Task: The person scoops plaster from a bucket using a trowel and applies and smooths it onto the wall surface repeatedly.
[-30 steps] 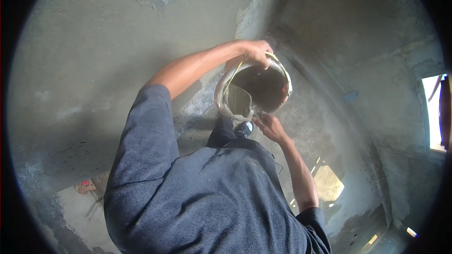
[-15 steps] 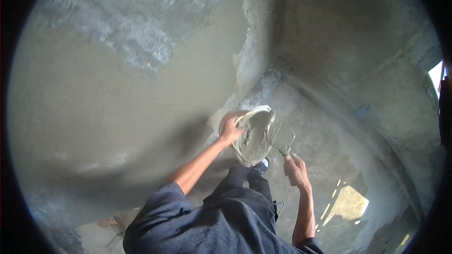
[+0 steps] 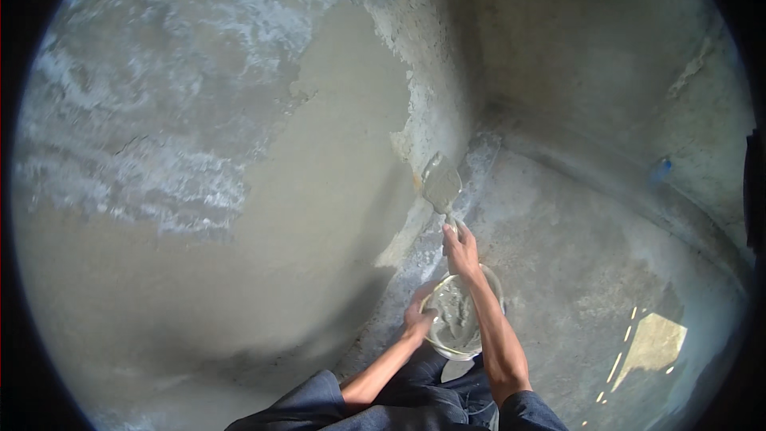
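Note:
My left hand [image 3: 418, 313] grips the left rim of a round bucket [image 3: 455, 353] that holds wet grey mortar [image 3: 452, 315]. The bucket hangs in front of my legs, its open top facing up. Above and beyond it, my right hand [image 3: 460, 251] is closed round the handle of a trowel [image 3: 441, 183]. Grey mortar coats the trowel's blade, which points away from me beside the wall's lower edge. My right forearm crosses over the right part of the bucket and hides some of it.
On the left rises a wall [image 3: 335, 128] with a smooth damp plaster patch and rougher whitish areas. The concrete floor [image 3: 558, 271] lies to the right, with a sunlit patch [image 3: 650, 342]. A small blue object [image 3: 661, 168] sits near the far wall's base.
The trowel has come up out of the bucket's right side and swung left and away, toward the wall, with mortar on its blade. The bucket now appears lower and further right in view.

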Tool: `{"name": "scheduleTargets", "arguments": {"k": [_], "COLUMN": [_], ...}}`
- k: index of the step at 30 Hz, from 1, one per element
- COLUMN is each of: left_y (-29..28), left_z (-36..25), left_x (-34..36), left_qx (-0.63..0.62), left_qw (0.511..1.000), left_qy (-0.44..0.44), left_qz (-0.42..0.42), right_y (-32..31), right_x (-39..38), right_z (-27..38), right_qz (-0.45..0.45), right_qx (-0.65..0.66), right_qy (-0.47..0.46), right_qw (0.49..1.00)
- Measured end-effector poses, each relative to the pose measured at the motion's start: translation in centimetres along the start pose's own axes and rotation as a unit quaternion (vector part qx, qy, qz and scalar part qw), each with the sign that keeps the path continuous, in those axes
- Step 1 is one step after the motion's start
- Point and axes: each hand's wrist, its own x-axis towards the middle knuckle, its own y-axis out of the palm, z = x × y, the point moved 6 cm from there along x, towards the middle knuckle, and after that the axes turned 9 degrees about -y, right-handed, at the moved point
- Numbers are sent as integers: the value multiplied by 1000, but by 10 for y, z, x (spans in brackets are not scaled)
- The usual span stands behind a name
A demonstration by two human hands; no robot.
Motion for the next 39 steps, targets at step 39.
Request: {"name": "scheduleTargets", "arguments": {"k": [39], "left_y": [-6], "left_z": [50], "left_x": [27], "left_qx": [54], "left_qw": [969], "left_qy": [190], "left_qz": [152], "right_y": [141], "right_x": [25], "right_z": [54], "right_qz": [-71], "right_qx": [-74], "right_qy": [-228], "right_qw": [968]}}
